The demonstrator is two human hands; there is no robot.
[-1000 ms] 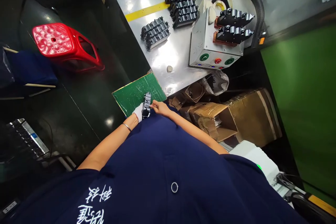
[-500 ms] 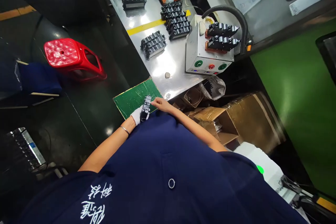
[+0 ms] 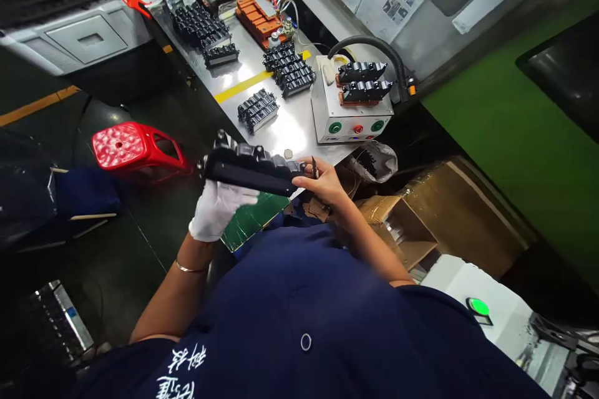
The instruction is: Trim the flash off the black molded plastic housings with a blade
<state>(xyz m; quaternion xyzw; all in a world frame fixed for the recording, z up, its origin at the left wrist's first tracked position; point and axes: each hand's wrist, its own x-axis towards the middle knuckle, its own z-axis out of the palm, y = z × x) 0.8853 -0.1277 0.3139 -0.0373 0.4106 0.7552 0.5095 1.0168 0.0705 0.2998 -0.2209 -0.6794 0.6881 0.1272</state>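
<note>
My left hand (image 3: 218, 209), in a white glove, grips a long black ribbed plastic part (image 3: 253, 168) from below, near its left end. The part is raised close to me and tilted, its flat dark side towards me. My bare right hand (image 3: 325, 184) is closed at the part's right end, thumb and fingertips against it. A small dark pointed tool, like a blade (image 3: 315, 167), sticks up between its fingers; the rest of it is hidden. Below the part lies a green board (image 3: 250, 221), partly covered by my arm and the part.
Similar black parts stand in groups (image 3: 257, 111) on the metal table (image 3: 292, 131). A white control box (image 3: 350, 115) carries two more. Behind is an orange fixture (image 3: 259, 19). A red stool (image 3: 135, 146) stands left; cardboard boxes (image 3: 412, 230) and a white bag (image 3: 381, 162) lie right.
Both hands have lifted the black part from low over the green board up towards my head, turning it more level. The pointed tool now shows in my right hand. The view has tilted upward.
</note>
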